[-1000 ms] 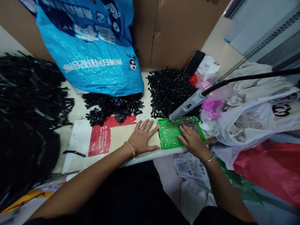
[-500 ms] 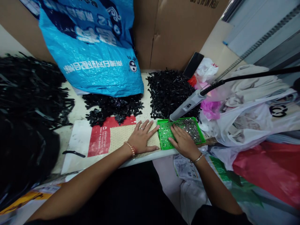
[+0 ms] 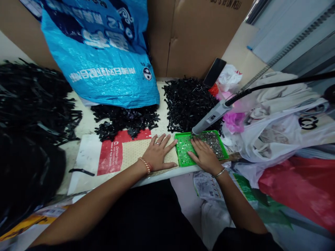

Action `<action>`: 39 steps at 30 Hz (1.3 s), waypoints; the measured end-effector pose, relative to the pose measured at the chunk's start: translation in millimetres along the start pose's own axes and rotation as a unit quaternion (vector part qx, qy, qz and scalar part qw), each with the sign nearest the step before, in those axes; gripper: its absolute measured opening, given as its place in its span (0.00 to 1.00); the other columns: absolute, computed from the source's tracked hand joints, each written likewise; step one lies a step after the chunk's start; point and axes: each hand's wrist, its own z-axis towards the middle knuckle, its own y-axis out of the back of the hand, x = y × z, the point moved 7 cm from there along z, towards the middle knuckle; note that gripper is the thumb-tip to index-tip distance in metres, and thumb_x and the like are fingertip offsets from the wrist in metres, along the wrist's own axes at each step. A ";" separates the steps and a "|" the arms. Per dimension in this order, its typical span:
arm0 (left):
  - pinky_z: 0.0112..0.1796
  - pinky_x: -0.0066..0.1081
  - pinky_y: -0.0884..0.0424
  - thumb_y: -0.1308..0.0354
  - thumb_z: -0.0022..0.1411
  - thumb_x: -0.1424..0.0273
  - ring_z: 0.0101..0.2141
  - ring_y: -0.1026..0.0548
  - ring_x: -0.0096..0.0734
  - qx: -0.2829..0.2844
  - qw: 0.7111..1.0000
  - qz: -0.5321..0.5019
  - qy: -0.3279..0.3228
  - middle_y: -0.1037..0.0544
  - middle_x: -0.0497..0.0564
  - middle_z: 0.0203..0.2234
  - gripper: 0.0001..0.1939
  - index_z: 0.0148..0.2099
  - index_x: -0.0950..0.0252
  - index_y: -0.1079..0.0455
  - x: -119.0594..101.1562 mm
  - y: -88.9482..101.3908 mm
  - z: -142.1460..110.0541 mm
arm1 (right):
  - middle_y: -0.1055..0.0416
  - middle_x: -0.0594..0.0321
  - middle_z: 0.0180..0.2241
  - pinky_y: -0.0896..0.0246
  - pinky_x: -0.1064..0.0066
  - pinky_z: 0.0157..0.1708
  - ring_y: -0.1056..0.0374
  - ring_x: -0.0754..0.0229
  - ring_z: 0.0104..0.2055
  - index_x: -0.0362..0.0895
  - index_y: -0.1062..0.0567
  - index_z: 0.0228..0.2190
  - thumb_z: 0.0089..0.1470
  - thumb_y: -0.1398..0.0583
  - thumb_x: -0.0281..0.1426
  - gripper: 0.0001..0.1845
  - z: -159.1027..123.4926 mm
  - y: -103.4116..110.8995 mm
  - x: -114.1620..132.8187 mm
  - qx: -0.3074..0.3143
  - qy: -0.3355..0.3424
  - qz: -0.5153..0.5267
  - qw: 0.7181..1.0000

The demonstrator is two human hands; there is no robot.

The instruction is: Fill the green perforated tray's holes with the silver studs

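My left hand (image 3: 158, 153) lies flat with fingers spread on a beige textured mat (image 3: 133, 153), its fingertips close to the left rim of a green tray (image 3: 176, 148). Over the tray's middle rests my right hand (image 3: 205, 155), palm down and fingers stretched out. Small shiny screws (image 3: 216, 143) crowd the tray's right part, while the left part shows rows of holes with small metal pieces in them. A grey electric screwdriver (image 3: 210, 118) leans with its tip at the tray's back edge, and neither hand grips it.
Behind the mat are heaps of black plastic parts (image 3: 187, 104), with a bigger pile (image 3: 34, 97) at left. A blue sack (image 3: 104, 66) and a phone (image 3: 215, 72) stand at the back. Plastic bags (image 3: 274, 129) crowd the right. One black strip (image 3: 81, 172) lies front left.
The screwdriver's tip has shifted slightly right along the tray's back edge. The view has moved a little; both hands stay in nearly the same places.
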 end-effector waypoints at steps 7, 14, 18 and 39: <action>0.63 0.57 0.59 0.50 0.58 0.36 0.67 0.51 0.58 0.000 1.000 -0.006 0.002 0.51 0.61 0.70 0.51 0.74 0.56 0.56 0.7 -0.8 -0.1 | 0.53 0.55 0.69 0.57 0.52 0.67 0.55 0.52 0.71 0.42 0.49 0.68 0.69 0.58 0.48 0.35 7.1 4.4 19.8 0.015 0.052 0.022 0.998; 0.63 0.57 0.59 0.50 0.58 0.36 0.67 0.50 0.58 -0.005 1.000 -0.015 -0.002 0.49 0.61 0.70 0.50 0.73 0.57 0.55 -0.3 1.4 0.2 | 0.50 0.52 0.68 0.57 0.48 0.67 0.54 0.49 0.70 0.41 0.46 0.67 0.69 0.57 0.49 0.35 3.9 3.7 -0.9 -0.002 -0.001 0.002 1.000; 0.63 0.57 0.59 0.50 0.58 0.36 0.67 0.50 0.58 -0.002 1.000 -0.013 0.002 0.49 0.61 0.70 0.50 0.73 0.57 0.54 -0.1 2.4 0.1 | 0.49 0.54 0.68 0.58 0.52 0.67 0.54 0.51 0.70 0.42 0.47 0.68 0.69 0.57 0.47 0.34 12.1 8.9 23.8 0.003 0.062 0.016 0.998; 0.63 0.57 0.60 0.49 0.58 0.36 0.68 0.52 0.58 0.002 1.000 -0.021 0.001 0.50 0.60 0.70 0.50 0.73 0.56 0.54 -0.3 1.8 0.2 | 0.49 0.53 0.68 0.55 0.47 0.66 0.52 0.48 0.70 0.45 0.47 0.68 0.69 0.56 0.48 0.34 -13.7 -0.9 -19.4 -0.008 0.034 0.008 0.999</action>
